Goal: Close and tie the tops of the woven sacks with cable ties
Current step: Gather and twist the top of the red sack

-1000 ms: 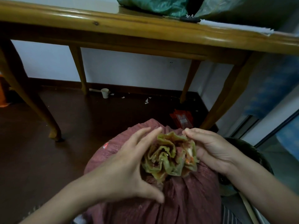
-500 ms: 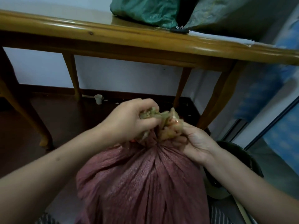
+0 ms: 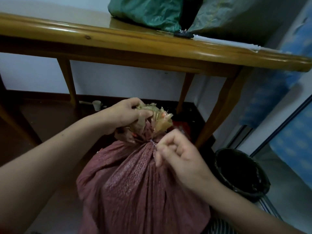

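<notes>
The gathered, yellow-green top (image 3: 161, 118) of the red-brown woven sack (image 3: 143, 183) is gripped in the left hand (image 3: 128, 114), whose fingers are curled tightly round the bunched material above the neck. Just below it, at the cinched neck, a thin pale cable tie (image 3: 152, 142) is pinched by the right hand (image 3: 179, 152), its fingers curled in and its thumb laid against the sack's pleated side; little of the tie can be made out. The sack is stood upright on the dark floor (image 3: 50, 119), in front of the front edge of the wooden table (image 3: 135, 43) and near its right front leg. A black bin (image 3: 241, 174) is seen just beside the sack, to its right. Under the table, near the back wall, a small white cup (image 3: 96, 104) is set on the floor. A green sack (image 3: 148, 12) is laid on the tabletop, toward its far edge.
</notes>
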